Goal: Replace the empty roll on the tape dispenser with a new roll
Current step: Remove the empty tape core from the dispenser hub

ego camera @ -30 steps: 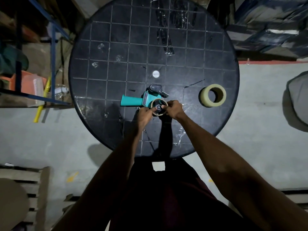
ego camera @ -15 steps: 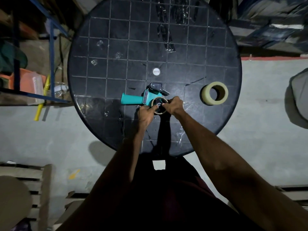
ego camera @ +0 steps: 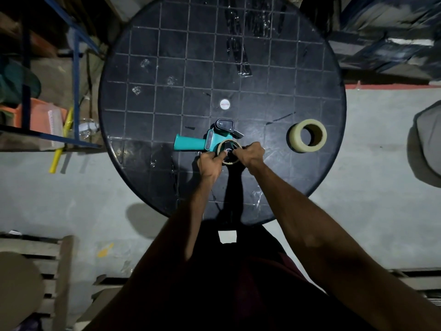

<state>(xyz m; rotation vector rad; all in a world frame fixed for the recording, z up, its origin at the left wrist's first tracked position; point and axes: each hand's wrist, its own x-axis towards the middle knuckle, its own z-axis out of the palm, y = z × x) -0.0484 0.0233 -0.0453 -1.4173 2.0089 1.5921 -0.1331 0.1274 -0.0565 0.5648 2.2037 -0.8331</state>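
A teal tape dispenser (ego camera: 191, 143) lies on its side on the round black table (ego camera: 167, 68), handle pointing left, black head away from me. The empty cardboard roll (ego camera: 225, 142) sits on its black hub near the table's front. My left hand (ego camera: 210, 166) pinches the roll's left rim. My right hand (ego camera: 250, 156) grips its right rim, fingertips near the hub's centre. A new roll of clear tape (ego camera: 307, 139) stands on edge at the right of the table, apart from both hands.
A small white disc (ego camera: 224, 104) marks the table's middle. Strips of clear tape (ego camera: 241, 58) stick to the far tabletop. A blue metal rack (ego camera: 76, 68) with an orange bin stands at the left. Wooden pallets lie on the concrete floor near me.
Both hands stay on the empty roll at the hub. Their fingers have shifted slightly around its rim. The dispenser and the new roll have not moved.
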